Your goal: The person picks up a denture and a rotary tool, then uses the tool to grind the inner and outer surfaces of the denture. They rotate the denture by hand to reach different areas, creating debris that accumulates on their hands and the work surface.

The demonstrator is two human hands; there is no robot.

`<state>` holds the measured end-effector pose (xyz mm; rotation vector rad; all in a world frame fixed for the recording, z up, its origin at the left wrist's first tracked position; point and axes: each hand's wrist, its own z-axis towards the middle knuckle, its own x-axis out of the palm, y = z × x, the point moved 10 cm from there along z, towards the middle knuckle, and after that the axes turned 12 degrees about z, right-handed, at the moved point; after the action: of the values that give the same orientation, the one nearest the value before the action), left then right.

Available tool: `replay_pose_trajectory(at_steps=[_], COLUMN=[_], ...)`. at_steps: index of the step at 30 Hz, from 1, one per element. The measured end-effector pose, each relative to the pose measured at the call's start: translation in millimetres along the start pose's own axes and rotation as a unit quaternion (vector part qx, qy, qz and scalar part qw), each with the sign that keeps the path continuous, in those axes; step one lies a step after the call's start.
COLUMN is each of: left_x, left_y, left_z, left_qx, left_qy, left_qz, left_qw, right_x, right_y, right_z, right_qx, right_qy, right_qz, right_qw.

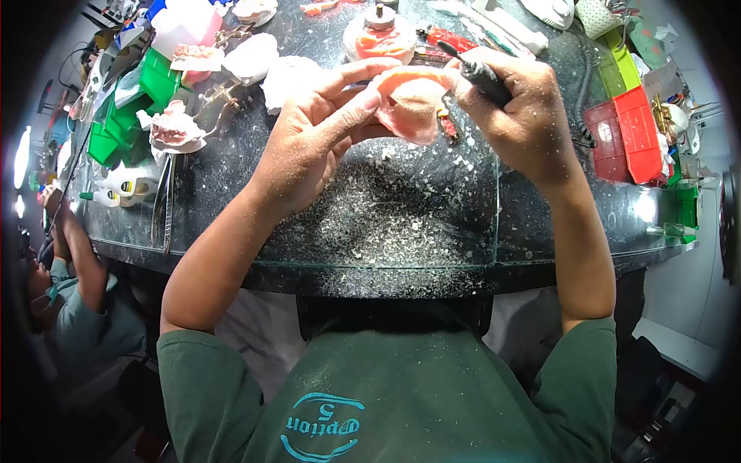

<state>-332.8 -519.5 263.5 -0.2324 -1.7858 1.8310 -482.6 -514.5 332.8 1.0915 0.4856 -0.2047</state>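
Pink material with a pale inner face makes up the dental plate, which is held above the dark counter. The left hand is partly closed, with the thumb and fingers pinching the plate at its left side. The right hand is closed around a black handpiece, its tip pointing up and to the left; the fingertips are at the plate's right edge, and whether they touch it cannot be confirmed. Pale shavings are scattered over the counter below and between the forearms. Powder is visible on both hands. A round white base with a metal knob stands just beyond the plate. Green bins are on the left and a red bin on the right.
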Motion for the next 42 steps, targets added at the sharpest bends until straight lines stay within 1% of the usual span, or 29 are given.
replay_pose_trajectory(at_steps=[3,6,9,11,13,14,17,21,23,24,26,27,28,30,32,35,36,39,40,42], left_x=[-6,-11,-22,-25,-25,-23,-21,-20,-18,-18,-18,-18,-18,-11,-4,-2,-8,-5,-1,5], left_y=[3,7,11,8,6,5,4,0,-4,-7,-3,-1,3,6,11,8,9,11,11,10], left_z=[0,1,1,1,0,-1,-2,-2,-1,-1,-1,-1,0,-1,-1,0,0,-2,-2,-4], left_qx=[-0.017,-0.018,-0.032,-0.023,-0.017,-0.014,-0.018,-0.005,0.015,0.026,0.030,0.032,0.018,-0.005,-0.015,-0.038,-0.038,-0.055,-0.057,-0.060], left_qy=[0.009,0.035,-0.009,-0.032,-0.047,-0.050,-0.040,-0.033,-0.053,-0.064,-0.054,-0.050,-0.065,-0.030,0.000,0.045,0.026,0.077,0.094,0.120], left_qz=[0.066,0.038,0.040,0.056,0.069,0.074,0.094,0.126,0.124,0.124,0.078,0.055,0.021,0.003,-0.006,-0.070,-0.045,0.142,0.148,0.167], left_qw=[0.998,0.998,0.999,0.998,0.996,0.996,0.995,0.991,0.991,0.990,0.995,0.997,0.997,1.000,1.000,0.996,0.998,0.985,0.983,0.977], right_x=[2,4,1,3,10,11,13,15,13,12,7,7,8,12,13,12,12,16,16,16], right_y=[1,0,8,-6,-3,-5,-17,-13,-16,-15,-10,-7,-1,5,2,-3,-4,-10,-13,-10], right_z=[1,3,2,1,-4,-5,-4,-6,-5,-5,-3,-2,1,-1,-2,-1,-1,-5,-6,-6], right_qx=[-0.034,-0.011,-0.072,-0.033,-0.032,-0.002,0.062,0.060,0.048,0.032,-0.003,-0.003,-0.002,-0.009,0.006,0.028,0.035,0.060,0.097,0.076], right_qy=[0.015,0.028,0.009,0.020,0.030,0.025,0.055,0.054,0.049,0.040,0.022,0.021,0.021,0.020,0.039,0.081,0.098,0.140,0.158,0.162], right_qz=[-0.021,-0.039,-0.126,-0.163,-0.216,-0.225,-0.265,-0.269,-0.267,-0.266,-0.266,-0.191,-0.114,0.021,0.034,0.071,0.086,0.183,0.166,0.134], right_qw=[0.999,0.999,0.989,0.986,0.975,0.974,0.961,0.960,0.961,0.963,0.964,0.981,0.993,1.000,0.999,0.994,0.991,0.971,0.969,0.975])
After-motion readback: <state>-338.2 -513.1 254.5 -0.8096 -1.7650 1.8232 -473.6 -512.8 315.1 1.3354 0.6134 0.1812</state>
